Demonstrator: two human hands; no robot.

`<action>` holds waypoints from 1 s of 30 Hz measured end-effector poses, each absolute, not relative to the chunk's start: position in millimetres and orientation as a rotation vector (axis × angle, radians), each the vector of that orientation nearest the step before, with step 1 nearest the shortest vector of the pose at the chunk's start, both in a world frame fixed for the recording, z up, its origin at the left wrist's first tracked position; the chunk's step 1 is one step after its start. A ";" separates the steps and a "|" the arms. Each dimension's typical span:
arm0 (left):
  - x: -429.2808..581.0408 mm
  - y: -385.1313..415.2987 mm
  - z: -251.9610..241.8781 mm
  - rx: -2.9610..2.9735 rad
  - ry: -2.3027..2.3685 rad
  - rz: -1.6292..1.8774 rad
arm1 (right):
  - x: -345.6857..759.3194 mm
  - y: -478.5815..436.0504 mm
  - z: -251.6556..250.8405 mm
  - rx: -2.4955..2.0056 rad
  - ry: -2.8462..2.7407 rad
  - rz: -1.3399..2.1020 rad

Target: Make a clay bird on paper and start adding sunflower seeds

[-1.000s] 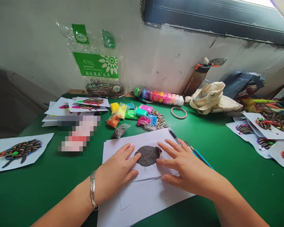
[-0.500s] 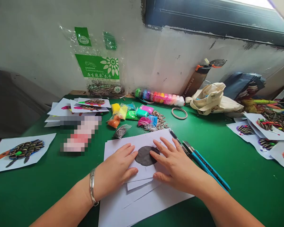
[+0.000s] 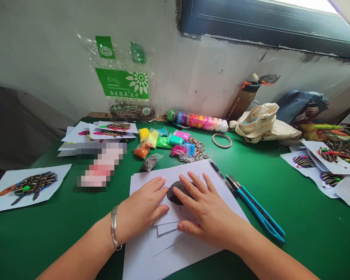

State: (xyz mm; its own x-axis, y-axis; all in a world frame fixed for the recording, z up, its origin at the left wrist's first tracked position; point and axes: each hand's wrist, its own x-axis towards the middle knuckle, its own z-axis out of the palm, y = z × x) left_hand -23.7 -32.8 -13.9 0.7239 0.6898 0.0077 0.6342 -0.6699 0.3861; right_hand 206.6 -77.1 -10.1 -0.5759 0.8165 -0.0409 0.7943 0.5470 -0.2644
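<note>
A flat dark grey disc, which looks like modelling clay (image 3: 174, 195), lies on a stack of white paper (image 3: 154, 252). My right hand (image 3: 205, 208) is open, its spread fingers lying over the right part of the disc and hiding much of it. At the disc's left edge rests my left hand (image 3: 147, 204), open and flat on the paper, with a silver bangle on the wrist. Right of the paper are a black pen (image 3: 220, 171) and a blue utility knife (image 3: 259, 212).
Colourful clay packets (image 3: 163, 142) and sunflower seeds (image 3: 198, 149) lie behind the paper. A seed bag (image 3: 125, 85), bottle (image 3: 242, 101), cloth bag (image 3: 256, 122) and tape ring (image 3: 221, 140) stand or lie along the wall. Seed-covered pictures (image 3: 32, 186) are at both sides.
My right hand has slid left over the disc and now covers more of it. My left hand stays almost in place. The view has shifted slightly.
</note>
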 end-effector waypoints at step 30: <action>-20.3 -36.5 -17.8 2.604 1.065 0.168 | 187.1 -84.9 -27.9 -1.265 -2.705 0.341</action>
State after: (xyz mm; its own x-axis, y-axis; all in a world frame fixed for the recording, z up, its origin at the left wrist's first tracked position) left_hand -20.3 -36.5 -17.8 0.7147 0.6993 -0.0130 0.6615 -0.6698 0.3374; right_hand 187.1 -84.9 -27.9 -0.6382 0.7694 0.0273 0.7386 0.6218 -0.2602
